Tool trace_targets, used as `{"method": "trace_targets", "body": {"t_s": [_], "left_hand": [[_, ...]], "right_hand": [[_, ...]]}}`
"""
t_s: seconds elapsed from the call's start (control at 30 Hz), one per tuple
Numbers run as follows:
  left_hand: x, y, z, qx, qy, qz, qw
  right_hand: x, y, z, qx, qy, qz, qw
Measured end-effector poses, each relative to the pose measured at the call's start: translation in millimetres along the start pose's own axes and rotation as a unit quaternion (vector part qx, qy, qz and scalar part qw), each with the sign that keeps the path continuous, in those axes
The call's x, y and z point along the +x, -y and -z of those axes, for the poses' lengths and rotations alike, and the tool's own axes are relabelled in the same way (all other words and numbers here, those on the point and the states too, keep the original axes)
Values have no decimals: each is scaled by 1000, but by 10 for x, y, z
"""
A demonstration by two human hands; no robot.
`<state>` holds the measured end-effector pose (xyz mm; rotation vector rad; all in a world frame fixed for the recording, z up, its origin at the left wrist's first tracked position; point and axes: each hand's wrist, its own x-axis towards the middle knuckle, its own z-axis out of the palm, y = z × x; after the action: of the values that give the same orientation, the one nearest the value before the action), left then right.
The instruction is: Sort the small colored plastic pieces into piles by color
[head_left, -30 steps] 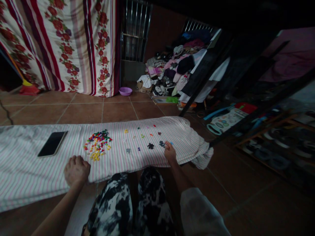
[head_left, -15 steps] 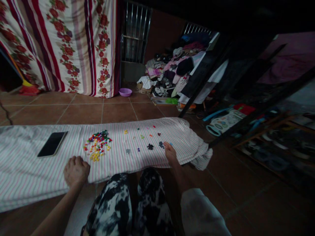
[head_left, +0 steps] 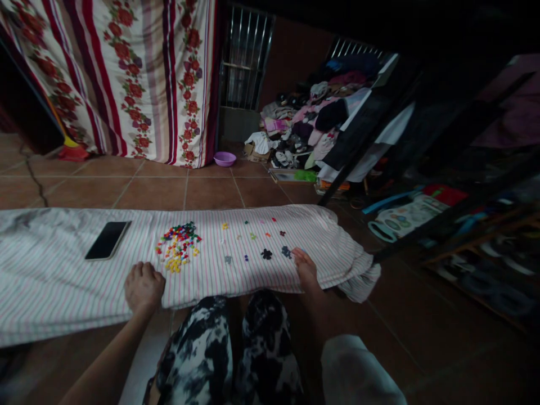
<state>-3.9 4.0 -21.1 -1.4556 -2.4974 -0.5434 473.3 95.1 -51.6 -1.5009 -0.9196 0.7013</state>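
Note:
My left hand rests knuckles-up at the near edge of a striped cloth, fingers curled in and their undersides hidden. Just beyond it lies a mixed heap of small coloured beads, with yellow ones at its near side. My right hand touches the cloth farther right, its fingers stretched out beside a cluster of dark grey beads; I see nothing held in it. Left of that cluster sit black beads, two dark blue beads and grey beads. Small groups such as yellow beads are farther back.
A phone lies on the cloth at left. Behind, on the tiled floor, are a purple basin, a red and yellow broom and a large pile of clothes. A dark slanted post rises behind the cloth at right.
The whole view has shifted, so things appear farther right. My right hand has drawn slightly away from the dark grey beads, and its fingers look straighter. My left hand stays on the cloth.

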Motion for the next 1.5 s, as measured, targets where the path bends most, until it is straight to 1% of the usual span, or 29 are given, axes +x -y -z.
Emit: {"method": "trace_targets", "body": {"t_s": [0.13, 0.2, 0.3, 0.37, 0.5, 0.53, 0.6, 0.67, 0.73, 0.8, 0.87, 1.0, 1.1, 1.17, 1.23, 1.33, 1.5], "left_hand": [[0, 2, -28, -9, -20, 4, 1000], [-1, 9, -51, -14, -28, 3, 1000], [1, 23, -80, -20, -33, 3, 999], [3, 27, -91, -22, -33, 3, 999], [5, 26, -102, -25, -35, 3, 999], [5, 26, -103, -26, -37, 4, 999], [5, 24, -104, -30, -41, 3, 999], [5, 23, -104, -34, -42, 2, 999], [5, 20, -104, -37, -44, 5, 998], [5, 16, -104, -38, -45, 8, 998], [5, 11, -104, -39, -44, 9, 998], [5, 2, -103, -48, -42, 12, 998], [3, 0, -109, -55, -41, 12, 998], [2, -1, -118, -61, -43, 12, 997], [2, -1, -127, -65, -47, 14, 997], [4, -2, -135, -57, -51, 16, 997], [4, -2, -142, -32, -50, 6, 998]], "right_hand": [[18, 63, 11, 88, -86, -56, 991], [15, 135, -14, 106, -106, -70, 986], [-36, 279, -123, 114, -98, -77, 986], [-104, 393, -261, 110, -77, -64, 989], [-296, 646, -685, 96, -14, -42, 994], [-352, 709, -811, 93, 12, -39, 995], [-473, 821, -1070, 86, 83, -25, 993], [-597, 900, -1334, 72, 182, 7, 981], [-717, 940, -1603, 36, 270, 34, 962], [-827, 949, -1877, -13, 331, 51, 942], [-926, 947, -2149, -75, 376, 99, 918], [-1096, 983, -2642, -203, 411, 211, 863], [-1199, 1060, -2952, -266, 437, 261, 819], [-1254, 1120, -3132, -294, 448, 280, 797], [-1296, 1175, -3295, -325, 445, 283, 785], [-1339, 1234, -3498, -372, 427, 272, 778], [-1374, 1271, -3708, -412, 415, 258, 769]]}}
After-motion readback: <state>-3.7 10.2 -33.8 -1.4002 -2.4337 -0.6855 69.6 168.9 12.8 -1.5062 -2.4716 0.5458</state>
